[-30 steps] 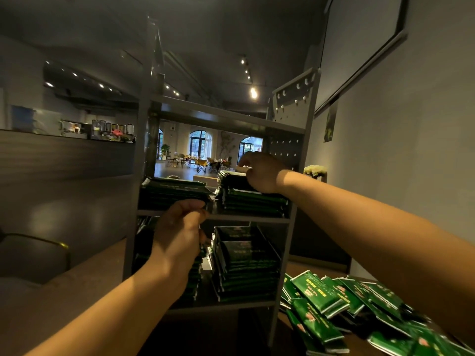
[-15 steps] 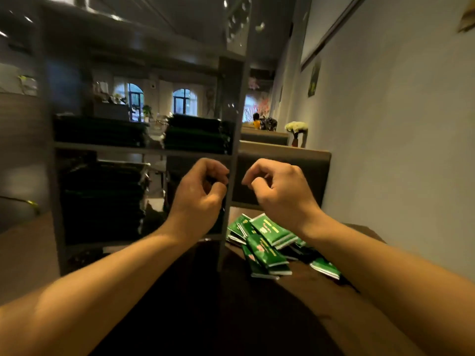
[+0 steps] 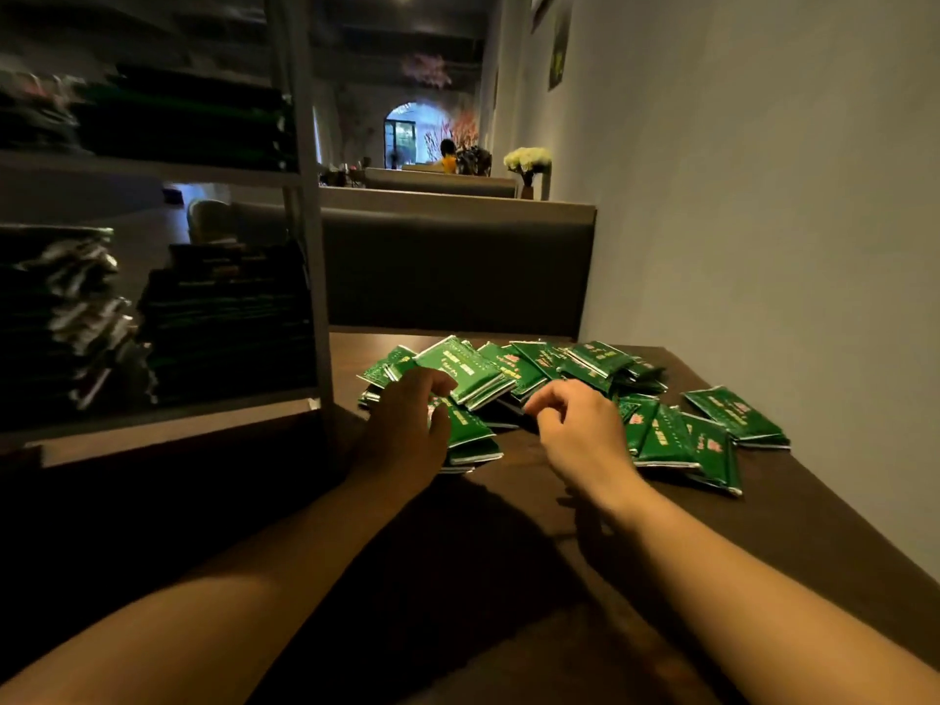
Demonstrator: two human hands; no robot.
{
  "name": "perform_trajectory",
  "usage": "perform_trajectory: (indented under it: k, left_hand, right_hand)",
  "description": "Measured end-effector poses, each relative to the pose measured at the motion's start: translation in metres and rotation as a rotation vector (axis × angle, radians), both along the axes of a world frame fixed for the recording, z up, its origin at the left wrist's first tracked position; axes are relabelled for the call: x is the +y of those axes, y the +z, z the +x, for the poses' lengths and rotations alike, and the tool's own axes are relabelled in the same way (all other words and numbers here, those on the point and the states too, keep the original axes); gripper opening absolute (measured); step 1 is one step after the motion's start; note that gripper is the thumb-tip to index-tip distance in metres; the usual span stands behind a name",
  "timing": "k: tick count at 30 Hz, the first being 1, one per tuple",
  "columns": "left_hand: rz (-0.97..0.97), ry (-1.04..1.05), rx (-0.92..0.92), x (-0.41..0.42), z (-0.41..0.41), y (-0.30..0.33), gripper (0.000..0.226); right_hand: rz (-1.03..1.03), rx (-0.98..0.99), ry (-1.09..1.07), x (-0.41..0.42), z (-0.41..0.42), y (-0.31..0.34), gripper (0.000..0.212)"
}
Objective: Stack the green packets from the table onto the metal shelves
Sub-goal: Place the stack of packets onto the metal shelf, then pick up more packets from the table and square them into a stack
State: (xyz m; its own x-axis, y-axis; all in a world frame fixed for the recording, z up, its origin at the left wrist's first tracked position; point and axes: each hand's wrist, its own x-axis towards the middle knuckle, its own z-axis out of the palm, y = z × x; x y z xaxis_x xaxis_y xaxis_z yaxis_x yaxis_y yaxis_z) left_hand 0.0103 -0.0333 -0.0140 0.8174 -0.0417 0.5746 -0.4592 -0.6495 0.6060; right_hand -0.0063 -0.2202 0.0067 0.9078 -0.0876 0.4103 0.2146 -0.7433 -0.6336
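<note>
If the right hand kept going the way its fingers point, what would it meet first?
Probably the green packets heaped just beyond the right hand; its curled fingertips look already at the pile's near edge, though depth is unclear.

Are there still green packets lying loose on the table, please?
Yes, a heap of green packets lies on the table right of the shelves.

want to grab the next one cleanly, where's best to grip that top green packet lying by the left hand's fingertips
Take the top green packet by its near edge, where the silvery seam shows. It lies tilted on the heap, that edge raised over the packets beneath, so fingers can slip under. Come from the near left, where the left hand hovers with curled fingers. A thumb-above, fingers-below grip should likely lift it free.
</note>
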Motion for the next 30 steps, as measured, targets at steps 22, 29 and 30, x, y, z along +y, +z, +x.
perform_trajectory:
  k: [22,29,30]
  left_hand:
    - [-0.292,0.150,0.533,-0.001,0.030,-0.029,0.100]
    - [-0.214,0.203,0.527,-0.009,0.030,-0.023,0.065]
    - [-0.258,0.200,0.534,-0.008,0.032,-0.022,0.066]
  right_hand:
    - [-0.343,0.038,-0.250,-0.044,0.036,-0.036,0.027]
    - [-0.535,0.245,-0.196,-0.037,0.039,-0.041,0.054]
    - [-0.526,0.207,-0.214,-0.037,0.039,-0.040,0.054]
